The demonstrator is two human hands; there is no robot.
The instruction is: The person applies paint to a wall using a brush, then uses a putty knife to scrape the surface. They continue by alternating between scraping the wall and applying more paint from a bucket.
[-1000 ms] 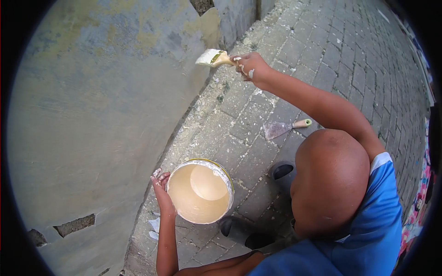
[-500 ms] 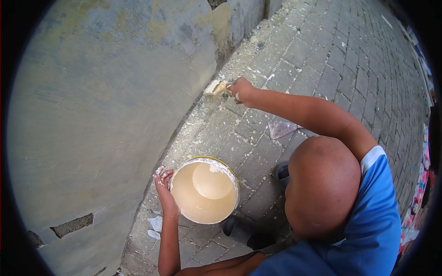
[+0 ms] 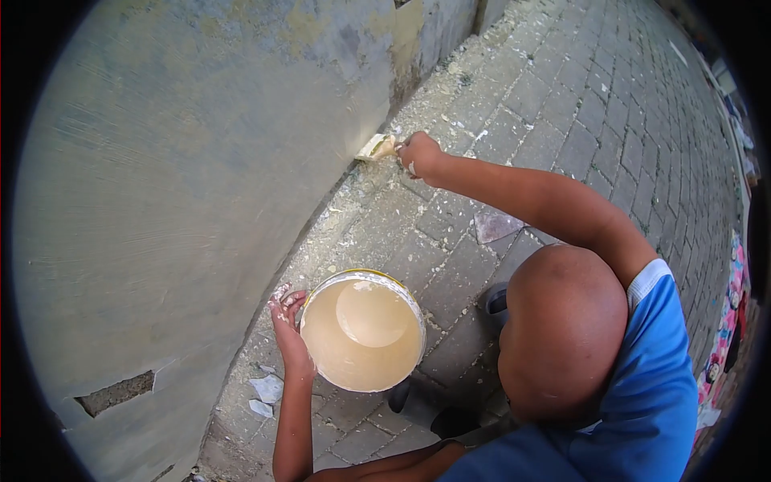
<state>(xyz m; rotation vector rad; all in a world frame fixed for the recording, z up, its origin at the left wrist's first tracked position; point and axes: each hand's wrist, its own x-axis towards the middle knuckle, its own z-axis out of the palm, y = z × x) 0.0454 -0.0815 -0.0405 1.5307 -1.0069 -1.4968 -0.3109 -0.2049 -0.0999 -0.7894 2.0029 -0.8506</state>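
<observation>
My right hand [image 3: 421, 153] grips a paint-smeared brush [image 3: 376, 147] by its wooden handle. The bristles press against the foot of the grey plastered wall [image 3: 201, 161], where it meets the paving. My left hand [image 3: 287, 325], speckled with paint, holds the outer side of a round bucket [image 3: 363, 329]. The bucket stands on the paving close to the wall and contains cream paint. My head and blue shirt fill the lower right.
A scraper blade [image 3: 495, 225] lies on the brick paving, its handle hidden under my right arm. Black shoes [image 3: 491, 299] stand by the bucket. A hole [image 3: 116, 392] breaks the wall low on the left. Paint flakes litter the wall's foot.
My right hand has brought the brush down from higher on the wall to its foot. The left hand has stayed on the bucket.
</observation>
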